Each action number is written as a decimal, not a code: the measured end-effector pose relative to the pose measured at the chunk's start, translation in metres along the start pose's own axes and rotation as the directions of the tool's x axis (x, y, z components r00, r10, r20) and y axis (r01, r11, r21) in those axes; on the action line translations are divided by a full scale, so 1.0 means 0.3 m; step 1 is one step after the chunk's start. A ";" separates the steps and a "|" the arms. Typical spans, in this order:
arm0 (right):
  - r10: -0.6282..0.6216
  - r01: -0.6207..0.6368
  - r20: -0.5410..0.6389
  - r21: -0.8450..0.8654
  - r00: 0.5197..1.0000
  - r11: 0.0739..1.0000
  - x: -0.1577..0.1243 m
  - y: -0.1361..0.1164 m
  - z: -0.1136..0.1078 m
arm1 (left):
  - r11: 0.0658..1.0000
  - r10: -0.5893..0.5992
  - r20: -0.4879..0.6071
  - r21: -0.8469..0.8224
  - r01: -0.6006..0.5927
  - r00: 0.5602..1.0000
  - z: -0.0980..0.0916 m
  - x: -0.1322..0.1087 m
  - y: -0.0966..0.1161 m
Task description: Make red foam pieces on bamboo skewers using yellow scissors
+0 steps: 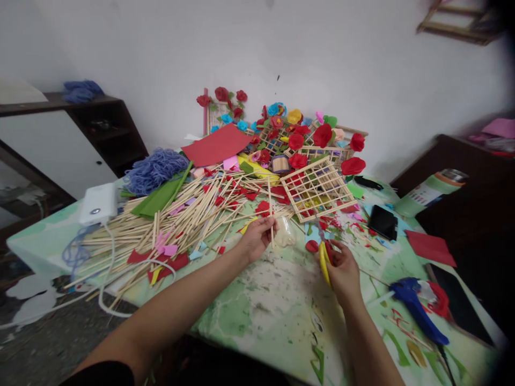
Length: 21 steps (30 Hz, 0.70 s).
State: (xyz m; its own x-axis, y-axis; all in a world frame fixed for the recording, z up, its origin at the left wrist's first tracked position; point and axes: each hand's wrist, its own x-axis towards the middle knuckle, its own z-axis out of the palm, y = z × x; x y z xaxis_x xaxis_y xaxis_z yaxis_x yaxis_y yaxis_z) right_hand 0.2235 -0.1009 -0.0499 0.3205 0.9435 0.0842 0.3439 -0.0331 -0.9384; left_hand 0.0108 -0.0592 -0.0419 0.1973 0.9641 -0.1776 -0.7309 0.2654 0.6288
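Note:
Pinched between the fingers of my left hand (259,237) is a thin wooden stick (270,198), held nearly upright. My right hand (344,272) grips the yellow handles of a pair of scissors (324,262), whose blades point away from me. How far the blades are apart is too blurred to tell. Just beyond both hands leans a wooden stick lattice (319,187) with red paper flowers. A clear plastic piece (285,231) lies right beside my left hand. To its left spreads a large heap of loose wooden sticks (193,214).
Blue yarn (155,170), green paper (161,195) and a white power box (98,203) with a cable lie left. Paper flowers (295,142) crowd the back. At right are a phone (383,222), a bottle (430,193), a blue glue gun (418,310) and a dark tablet (461,303).

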 end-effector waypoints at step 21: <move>-0.079 0.028 0.151 0.315 0.985 0.949 -0.004 -0.103 0.240 | 0.998 0.021 -0.090 -0.061 -0.026 0.996 -0.005 0.014 -0.019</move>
State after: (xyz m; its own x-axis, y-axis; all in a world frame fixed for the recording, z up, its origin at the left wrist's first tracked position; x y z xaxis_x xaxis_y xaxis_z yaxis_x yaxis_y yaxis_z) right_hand 0.1490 -0.0774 -0.0450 0.1553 0.9821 0.1067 0.0576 0.0988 -0.9934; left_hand 0.0149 -0.0568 -0.0473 0.1225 0.9650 -0.2318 -0.7745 0.2390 0.5857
